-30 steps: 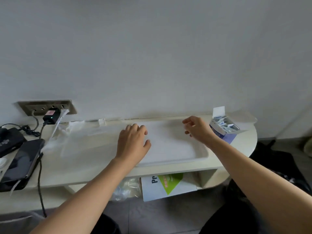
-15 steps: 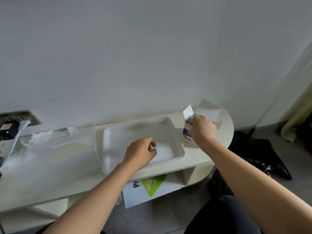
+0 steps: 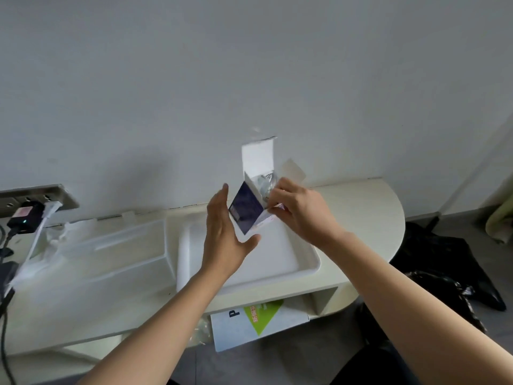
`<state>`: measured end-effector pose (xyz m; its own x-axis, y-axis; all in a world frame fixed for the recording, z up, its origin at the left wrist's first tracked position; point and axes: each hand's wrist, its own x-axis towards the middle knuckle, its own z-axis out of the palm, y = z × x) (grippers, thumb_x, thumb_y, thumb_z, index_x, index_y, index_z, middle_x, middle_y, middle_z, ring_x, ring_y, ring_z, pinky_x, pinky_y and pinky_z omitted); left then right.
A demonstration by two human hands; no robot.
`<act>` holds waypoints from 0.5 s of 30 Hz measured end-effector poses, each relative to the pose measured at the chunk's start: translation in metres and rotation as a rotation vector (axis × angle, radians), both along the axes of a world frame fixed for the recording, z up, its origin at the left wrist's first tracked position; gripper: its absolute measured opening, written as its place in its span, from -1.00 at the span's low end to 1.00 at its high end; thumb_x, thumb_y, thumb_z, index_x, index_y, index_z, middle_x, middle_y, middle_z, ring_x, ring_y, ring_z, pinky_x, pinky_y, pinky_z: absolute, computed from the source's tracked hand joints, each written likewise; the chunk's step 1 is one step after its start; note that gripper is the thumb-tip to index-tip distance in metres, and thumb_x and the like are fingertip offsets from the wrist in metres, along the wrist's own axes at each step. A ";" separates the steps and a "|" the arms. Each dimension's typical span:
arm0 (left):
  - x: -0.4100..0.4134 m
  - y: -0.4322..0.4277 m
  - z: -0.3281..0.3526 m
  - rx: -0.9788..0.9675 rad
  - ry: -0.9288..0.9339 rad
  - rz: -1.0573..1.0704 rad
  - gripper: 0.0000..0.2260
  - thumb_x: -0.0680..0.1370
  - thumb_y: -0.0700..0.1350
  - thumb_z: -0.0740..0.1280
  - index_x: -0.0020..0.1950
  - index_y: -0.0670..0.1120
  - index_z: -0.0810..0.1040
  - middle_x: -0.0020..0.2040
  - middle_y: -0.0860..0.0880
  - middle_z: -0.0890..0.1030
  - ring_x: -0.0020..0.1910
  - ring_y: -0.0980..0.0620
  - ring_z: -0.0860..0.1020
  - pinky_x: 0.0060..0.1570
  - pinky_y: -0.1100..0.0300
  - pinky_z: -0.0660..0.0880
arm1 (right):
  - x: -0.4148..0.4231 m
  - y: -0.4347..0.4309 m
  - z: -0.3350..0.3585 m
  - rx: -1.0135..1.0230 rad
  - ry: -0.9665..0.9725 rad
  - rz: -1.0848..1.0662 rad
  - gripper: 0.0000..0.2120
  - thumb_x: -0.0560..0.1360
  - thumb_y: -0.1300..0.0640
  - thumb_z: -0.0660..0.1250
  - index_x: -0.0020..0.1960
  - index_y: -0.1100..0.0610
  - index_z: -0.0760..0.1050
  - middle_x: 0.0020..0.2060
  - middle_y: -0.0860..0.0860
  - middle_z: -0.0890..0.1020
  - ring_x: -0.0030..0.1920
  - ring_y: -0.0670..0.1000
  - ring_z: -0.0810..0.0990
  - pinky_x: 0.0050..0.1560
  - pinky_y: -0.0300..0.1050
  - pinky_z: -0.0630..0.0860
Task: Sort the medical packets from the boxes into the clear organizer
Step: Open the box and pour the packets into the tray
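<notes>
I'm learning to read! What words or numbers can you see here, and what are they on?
"P": big black letter on the white carton under the table; the rest is hidden.
Orange characters on the carton's green patch: too blurred to read.
Print on the blue box that the right hand pinches: too blurred.
The plug's pink label: too blurred.

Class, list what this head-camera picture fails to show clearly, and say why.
Head view:
1. Packets inside the box: mostly hidden by its walls and the right hand; too blurred to count.
2. Box print: blurred, unreadable.
3. Clear organizer: dividers washed out.
4. Booklet below: upper part hidden by the tabletop.
</notes>
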<state>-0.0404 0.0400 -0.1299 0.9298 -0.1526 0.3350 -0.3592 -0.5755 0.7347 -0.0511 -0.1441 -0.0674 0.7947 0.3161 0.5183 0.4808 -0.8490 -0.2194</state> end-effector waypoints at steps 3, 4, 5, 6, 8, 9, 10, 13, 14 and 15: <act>0.001 0.009 0.000 -0.100 0.034 0.076 -0.23 0.31 -0.18 0.56 0.45 -0.01 0.29 0.26 0.10 0.40 0.18 0.17 0.42 -0.03 0.47 0.32 | 0.001 0.018 -0.019 -0.042 0.024 0.073 -0.93 0.47 0.10 0.29 -0.17 0.07 0.52 -0.16 -0.03 0.51 -0.38 0.09 0.50 -0.44 -0.08 0.43; 0.001 0.012 -0.002 -0.097 0.032 0.095 -0.33 0.31 -0.19 0.56 0.36 -0.02 0.38 0.18 0.09 0.47 0.12 0.11 0.47 -0.11 0.47 0.32 | 0.001 0.022 -0.023 -0.014 0.063 0.084 -0.94 0.47 0.13 0.29 -0.17 0.06 0.52 -0.16 -0.05 0.51 -0.38 0.03 0.48 -0.42 -0.08 0.43; 0.001 0.016 -0.005 -0.093 0.024 0.114 -0.40 0.30 -0.20 0.55 0.29 -0.05 0.43 0.12 0.06 0.50 0.08 0.05 0.50 -0.15 0.45 0.32 | 0.002 0.026 -0.026 0.067 0.123 0.096 -0.95 0.47 0.18 0.31 -0.15 0.06 0.53 -0.16 -0.07 0.51 -0.37 -0.03 0.47 -0.39 -0.08 0.47; 0.002 0.020 -0.008 -0.097 0.015 0.134 -0.43 0.29 -0.21 0.56 0.25 -0.07 0.45 0.09 0.03 0.52 0.06 0.01 0.50 -0.16 0.41 0.32 | 0.001 0.029 -0.027 0.195 0.200 0.100 -0.92 0.47 0.22 0.32 -0.12 0.06 0.53 -0.16 -0.09 0.52 -0.34 -0.08 0.48 -0.35 -0.13 0.50; 0.003 0.027 -0.010 -0.113 0.003 0.165 -0.43 0.28 -0.26 0.56 0.24 -0.11 0.46 0.07 0.01 0.51 0.06 -0.03 0.50 -0.11 0.29 0.34 | 0.002 0.033 -0.022 0.547 0.363 0.072 -0.90 0.50 0.25 0.29 -0.05 0.07 0.50 -0.16 -0.06 0.55 -0.28 -0.05 0.54 -0.33 -0.18 0.53; 0.003 0.029 -0.011 -0.119 0.000 0.166 -0.43 0.28 -0.27 0.55 0.24 -0.12 0.46 0.06 0.02 0.50 0.06 -0.04 0.50 -0.08 0.25 0.35 | 0.003 0.035 -0.019 0.687 0.427 0.039 -0.91 0.52 0.23 0.27 -0.02 0.08 0.49 -0.17 -0.04 0.56 -0.28 -0.04 0.55 -0.35 -0.18 0.54; 0.003 0.029 -0.011 -0.121 -0.002 0.157 -0.43 0.28 -0.28 0.55 0.24 -0.12 0.45 0.05 0.04 0.48 0.07 -0.04 0.49 -0.06 0.22 0.37 | 0.004 0.037 -0.015 0.754 0.474 0.008 -0.93 0.53 0.20 0.28 0.00 0.09 0.49 -0.18 -0.01 0.57 -0.30 -0.05 0.55 -0.37 -0.19 0.54; 0.002 0.029 -0.012 -0.143 0.013 0.115 -0.43 0.30 -0.28 0.54 0.25 -0.09 0.43 0.06 0.07 0.45 0.07 -0.01 0.48 -0.05 0.25 0.40 | 0.008 0.046 -0.009 0.584 0.539 -0.001 -0.92 0.48 0.14 0.38 -0.05 0.14 0.55 -0.23 0.00 0.62 -0.36 -0.17 0.49 -0.35 -0.34 0.46; 0.001 0.029 -0.013 -0.152 0.024 0.107 -0.44 0.31 -0.27 0.53 0.25 -0.08 0.43 0.07 0.07 0.46 0.07 0.01 0.48 -0.05 0.30 0.39 | 0.009 0.049 -0.010 0.515 0.540 -0.016 -0.89 0.45 0.12 0.41 -0.07 0.13 0.56 -0.25 -0.02 0.63 -0.37 -0.18 0.47 -0.34 -0.39 0.42; 0.000 0.029 -0.014 -0.159 0.035 0.101 -0.44 0.32 -0.27 0.53 0.26 -0.07 0.42 0.08 0.07 0.46 0.08 0.02 0.48 -0.06 0.35 0.38 | 0.010 0.050 -0.010 0.489 0.537 -0.043 -0.86 0.42 0.10 0.44 -0.06 0.10 0.56 -0.25 -0.04 0.63 -0.38 -0.20 0.47 -0.32 -0.42 0.40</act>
